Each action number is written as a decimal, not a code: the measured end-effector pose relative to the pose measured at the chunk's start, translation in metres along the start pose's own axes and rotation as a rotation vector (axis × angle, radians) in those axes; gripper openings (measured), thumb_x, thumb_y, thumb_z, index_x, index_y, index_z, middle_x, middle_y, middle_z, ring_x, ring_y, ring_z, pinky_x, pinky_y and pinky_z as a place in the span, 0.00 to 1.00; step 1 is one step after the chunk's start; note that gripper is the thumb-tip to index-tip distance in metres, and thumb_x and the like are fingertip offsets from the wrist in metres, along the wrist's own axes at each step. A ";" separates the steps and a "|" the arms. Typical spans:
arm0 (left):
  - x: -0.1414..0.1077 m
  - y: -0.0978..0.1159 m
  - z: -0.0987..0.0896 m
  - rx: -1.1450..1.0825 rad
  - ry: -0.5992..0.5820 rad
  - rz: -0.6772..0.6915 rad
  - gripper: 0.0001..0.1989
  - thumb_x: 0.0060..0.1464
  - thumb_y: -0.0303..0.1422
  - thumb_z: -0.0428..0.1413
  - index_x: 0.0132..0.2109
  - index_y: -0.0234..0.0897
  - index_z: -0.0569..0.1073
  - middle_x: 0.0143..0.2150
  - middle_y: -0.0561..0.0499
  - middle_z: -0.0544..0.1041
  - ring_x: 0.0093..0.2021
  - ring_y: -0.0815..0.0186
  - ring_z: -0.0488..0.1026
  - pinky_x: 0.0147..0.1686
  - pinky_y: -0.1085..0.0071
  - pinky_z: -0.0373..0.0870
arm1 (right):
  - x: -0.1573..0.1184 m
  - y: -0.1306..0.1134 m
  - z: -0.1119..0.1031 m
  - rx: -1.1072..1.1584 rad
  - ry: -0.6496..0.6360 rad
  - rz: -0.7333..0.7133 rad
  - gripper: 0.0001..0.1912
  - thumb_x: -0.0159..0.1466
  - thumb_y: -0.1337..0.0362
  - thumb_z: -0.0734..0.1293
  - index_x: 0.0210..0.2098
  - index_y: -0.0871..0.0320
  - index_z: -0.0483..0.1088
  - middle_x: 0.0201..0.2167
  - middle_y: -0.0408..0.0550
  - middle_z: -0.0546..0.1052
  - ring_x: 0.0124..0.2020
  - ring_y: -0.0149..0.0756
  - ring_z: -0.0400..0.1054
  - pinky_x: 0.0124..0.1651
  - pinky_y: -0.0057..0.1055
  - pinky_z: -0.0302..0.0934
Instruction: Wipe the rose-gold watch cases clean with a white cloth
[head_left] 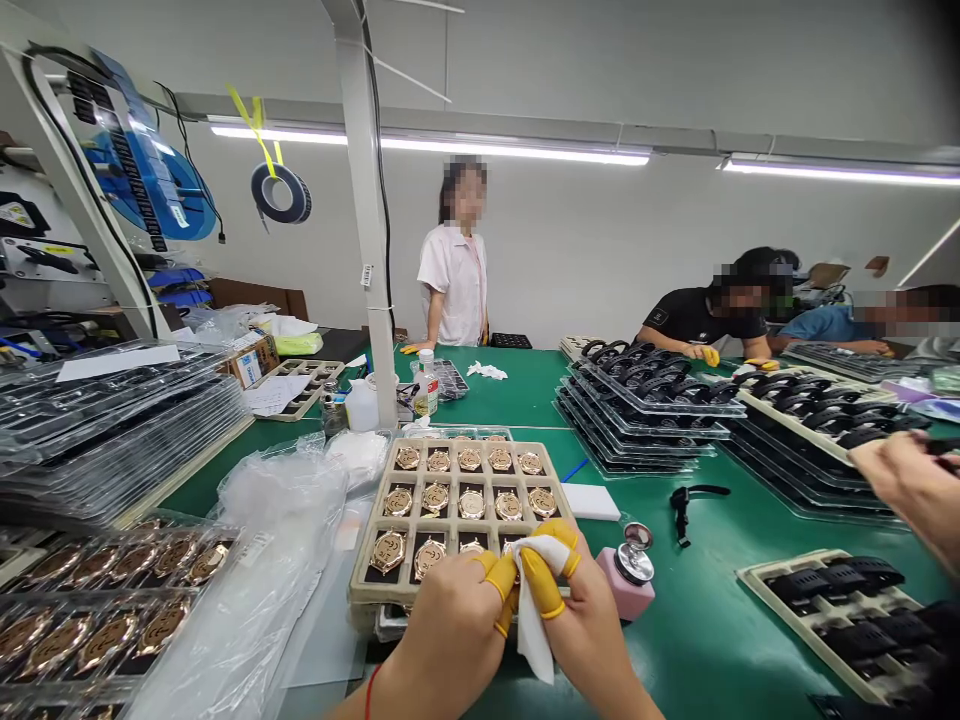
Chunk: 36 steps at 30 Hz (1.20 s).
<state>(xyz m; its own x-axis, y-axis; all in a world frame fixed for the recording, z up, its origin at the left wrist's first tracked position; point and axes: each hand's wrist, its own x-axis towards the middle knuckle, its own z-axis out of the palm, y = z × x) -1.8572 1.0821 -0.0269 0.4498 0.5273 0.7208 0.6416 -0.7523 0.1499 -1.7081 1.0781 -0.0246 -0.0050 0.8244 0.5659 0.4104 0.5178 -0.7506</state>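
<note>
A beige tray [358, 575] in front of me holds rows of rose-gold watch cases [472, 503], backs up, in square pockets. Over its near edge my hands come together, with yellow finger cots on several fingers. My right hand [589, 625] is closed on a white cloth [534, 630], which hangs down between the hands. My left hand [454, 620] is closed against the cloth, fingers pinched; what they hold is hidden behind them. Just right of my right hand stands a pink pump bottle [628, 580] with a metal top. A white block [592, 502] lies beside the tray.
Clear trays of watch cases [112, 640] and plastic sheeting [259, 560] lie left, below stacked trays [112, 440]. On the right are stacked trays of black watches [641, 410], a loose watch [686, 508] and another tray [832, 640]. A co-worker's hand [915, 490] reaches in; other people [457, 285] are beyond.
</note>
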 end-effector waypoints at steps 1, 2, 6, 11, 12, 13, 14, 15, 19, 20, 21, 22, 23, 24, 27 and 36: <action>-0.001 0.001 0.005 0.032 -0.001 0.024 0.12 0.53 0.20 0.45 0.25 0.37 0.66 0.23 0.50 0.71 0.23 0.64 0.66 0.24 0.69 0.55 | 0.001 0.002 0.002 0.046 -0.013 0.087 0.08 0.64 0.60 0.64 0.37 0.54 0.74 0.39 0.51 0.74 0.44 0.44 0.67 0.48 0.41 0.63; -0.001 0.002 0.009 0.058 -0.012 0.042 0.12 0.51 0.19 0.45 0.25 0.37 0.66 0.23 0.50 0.71 0.23 0.63 0.66 0.23 0.69 0.55 | 0.003 0.005 0.003 0.099 -0.044 0.181 0.10 0.63 0.57 0.65 0.36 0.55 0.74 0.39 0.52 0.75 0.43 0.45 0.68 0.47 0.41 0.63; -0.001 0.003 0.013 -0.009 -0.105 -0.030 0.10 0.50 0.21 0.48 0.29 0.38 0.70 0.25 0.50 0.73 0.24 0.63 0.68 0.23 0.69 0.57 | 0.012 0.011 -0.012 0.352 -0.029 0.479 0.20 0.57 0.47 0.68 0.38 0.58 0.74 0.33 0.52 0.76 0.33 0.42 0.70 0.34 0.35 0.65; 0.006 -0.001 -0.008 -0.415 -0.168 -0.303 0.09 0.59 0.30 0.51 0.44 0.42 0.74 0.36 0.52 0.79 0.33 0.65 0.74 0.33 0.72 0.66 | 0.011 -0.003 -0.034 0.386 -0.044 0.326 0.12 0.60 0.53 0.68 0.37 0.53 0.76 0.36 0.47 0.75 0.36 0.37 0.69 0.37 0.30 0.65; 0.008 -0.002 -0.012 -0.465 -0.171 -0.327 0.09 0.59 0.30 0.51 0.44 0.42 0.73 0.37 0.53 0.79 0.33 0.66 0.74 0.33 0.73 0.66 | 0.010 -0.006 -0.032 0.366 -0.126 0.243 0.09 0.61 0.56 0.68 0.37 0.52 0.76 0.37 0.47 0.74 0.37 0.37 0.69 0.40 0.30 0.65; 0.009 -0.003 -0.014 -0.488 -0.176 -0.340 0.09 0.58 0.29 0.51 0.43 0.41 0.73 0.35 0.53 0.78 0.31 0.67 0.73 0.32 0.74 0.66 | 0.008 -0.009 -0.029 0.334 -0.193 0.168 0.08 0.62 0.58 0.67 0.38 0.51 0.76 0.38 0.46 0.74 0.39 0.36 0.69 0.42 0.30 0.65; 0.010 -0.004 -0.016 -0.489 -0.190 -0.349 0.08 0.56 0.28 0.51 0.42 0.40 0.74 0.33 0.53 0.78 0.29 0.68 0.72 0.30 0.74 0.65 | 0.006 -0.011 -0.025 0.286 -0.235 0.098 0.07 0.63 0.60 0.66 0.40 0.50 0.75 0.38 0.46 0.73 0.40 0.36 0.68 0.44 0.31 0.64; 0.011 -0.004 -0.017 -0.472 -0.213 -0.359 0.08 0.55 0.27 0.51 0.40 0.39 0.74 0.31 0.53 0.77 0.28 0.68 0.71 0.29 0.74 0.63 | 0.005 -0.011 -0.020 0.228 -0.246 0.032 0.08 0.64 0.62 0.65 0.41 0.49 0.75 0.38 0.46 0.72 0.40 0.36 0.67 0.44 0.32 0.64; 0.012 -0.003 -0.016 -0.409 -0.300 -0.324 0.06 0.54 0.27 0.50 0.32 0.38 0.71 0.26 0.52 0.74 0.25 0.67 0.68 0.26 0.74 0.59 | -0.001 -0.003 -0.005 -0.019 -0.103 -0.202 0.10 0.65 0.67 0.62 0.41 0.49 0.74 0.33 0.46 0.70 0.37 0.38 0.64 0.41 0.36 0.61; 0.011 -0.003 -0.015 -0.417 -0.319 -0.299 0.06 0.54 0.27 0.49 0.30 0.37 0.70 0.26 0.52 0.73 0.24 0.68 0.67 0.25 0.74 0.58 | -0.002 -0.001 -0.004 -0.052 -0.069 -0.231 0.10 0.65 0.67 0.61 0.40 0.49 0.73 0.32 0.46 0.70 0.36 0.38 0.63 0.40 0.36 0.60; 0.011 -0.003 -0.014 -0.418 -0.324 -0.273 0.07 0.54 0.27 0.49 0.29 0.37 0.68 0.25 0.53 0.73 0.23 0.68 0.66 0.24 0.74 0.57 | -0.003 0.000 -0.003 -0.072 -0.048 -0.237 0.10 0.65 0.67 0.61 0.40 0.50 0.73 0.32 0.46 0.69 0.36 0.38 0.63 0.39 0.36 0.60; 0.010 -0.003 -0.013 -0.403 -0.310 -0.252 0.08 0.54 0.26 0.48 0.28 0.37 0.67 0.24 0.53 0.72 0.23 0.69 0.65 0.24 0.74 0.57 | -0.004 0.001 -0.003 -0.082 -0.039 -0.226 0.09 0.65 0.67 0.61 0.39 0.50 0.73 0.32 0.46 0.70 0.36 0.38 0.63 0.40 0.37 0.60; 0.009 -0.004 -0.011 -0.364 -0.275 -0.233 0.09 0.55 0.26 0.48 0.27 0.37 0.66 0.24 0.53 0.72 0.23 0.68 0.65 0.23 0.73 0.56 | -0.004 0.000 -0.003 -0.087 -0.041 -0.202 0.09 0.66 0.67 0.60 0.38 0.51 0.72 0.33 0.46 0.70 0.37 0.39 0.63 0.41 0.37 0.60; 0.008 -0.005 -0.010 -0.304 -0.224 -0.210 0.10 0.55 0.26 0.47 0.27 0.37 0.65 0.24 0.52 0.71 0.23 0.68 0.66 0.23 0.73 0.56 | -0.004 0.000 -0.003 -0.086 -0.046 -0.172 0.09 0.66 0.66 0.60 0.38 0.51 0.72 0.34 0.47 0.71 0.39 0.40 0.64 0.42 0.38 0.61; 0.005 -0.009 -0.004 -0.076 -0.069 -0.108 0.12 0.56 0.24 0.45 0.26 0.37 0.65 0.23 0.51 0.70 0.23 0.66 0.66 0.23 0.72 0.54 | -0.003 -0.001 -0.002 -0.047 -0.031 -0.081 0.06 0.66 0.63 0.62 0.39 0.51 0.71 0.39 0.48 0.72 0.45 0.42 0.64 0.45 0.38 0.62; 0.007 -0.013 0.008 0.107 -0.012 0.116 0.22 0.64 0.28 0.39 0.25 0.37 0.70 0.22 0.50 0.70 0.21 0.66 0.65 0.21 0.71 0.53 | 0.010 0.015 -0.006 0.048 -0.129 0.213 0.12 0.64 0.56 0.64 0.30 0.56 0.71 0.33 0.48 0.72 0.38 0.41 0.67 0.42 0.37 0.62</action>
<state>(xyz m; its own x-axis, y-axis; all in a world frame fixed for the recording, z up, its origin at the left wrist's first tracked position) -1.8578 1.0986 -0.0295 0.5316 0.4449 0.7207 0.6472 -0.7623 -0.0068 -1.6971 1.0923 -0.0283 -0.0400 0.9369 0.3472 0.3713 0.3365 -0.8654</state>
